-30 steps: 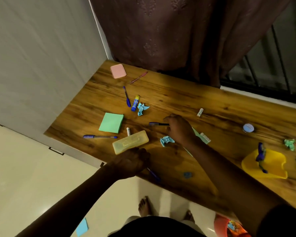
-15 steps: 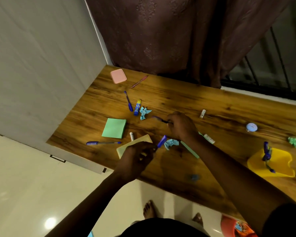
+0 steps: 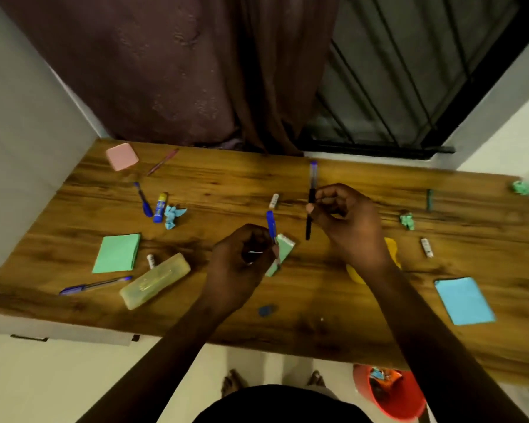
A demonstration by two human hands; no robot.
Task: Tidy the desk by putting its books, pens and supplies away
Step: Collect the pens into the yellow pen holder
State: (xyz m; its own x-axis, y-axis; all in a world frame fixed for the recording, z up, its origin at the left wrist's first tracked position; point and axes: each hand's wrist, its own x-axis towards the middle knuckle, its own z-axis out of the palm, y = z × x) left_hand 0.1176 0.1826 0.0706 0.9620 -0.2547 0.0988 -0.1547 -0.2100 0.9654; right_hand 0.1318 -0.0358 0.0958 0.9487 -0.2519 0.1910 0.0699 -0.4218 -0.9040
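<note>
Left grip (image 3: 242, 257): centre of frame, over the surface (image 3: 303, 300). Fingers curled round the lower part of the blue pen (image 3: 271, 225), whose blue end points toward the top of the frame.
Right grip (image 3: 345, 227): right of centre. Thumb and fingertips pinching the black pen (image 3: 313, 178) near mid-length. Pen close to vertical in the frame, clear cap with blue tip uppermost.
Held pens: side by side, apart, not touching.
Pencil case (image 3: 155, 280): translucent yellow, flat on the surface, lower left of the left grip, set at a slant.
Green note pad (image 3: 116, 253): left of frame, just above the pencil case, with a small white tube (image 3: 151, 261) between the two.
Second blue pen (image 3: 95, 283): flat at lower left, its tip just beside the pencil case.
Upper-left group: third blue pen (image 3: 144, 199), glue stick (image 3: 160, 203) and crumpled blue paper (image 3: 174, 215), lying close together.
Far edge, upper left: pink pad (image 3: 122, 156) with pink pen (image 3: 162, 161) near it.
Pale green pad (image 3: 284, 247): partly hidden behind the left grip.
Yellow tray (image 3: 391, 248): mostly hidden behind the right wrist.
Blue note pad (image 3: 464, 300): right of frame, flat.
Blue eraser (image 3: 267, 310): lower centre, near the front edge.
Orange bucket (image 3: 391, 392): on the floor, bottom right.
</note>
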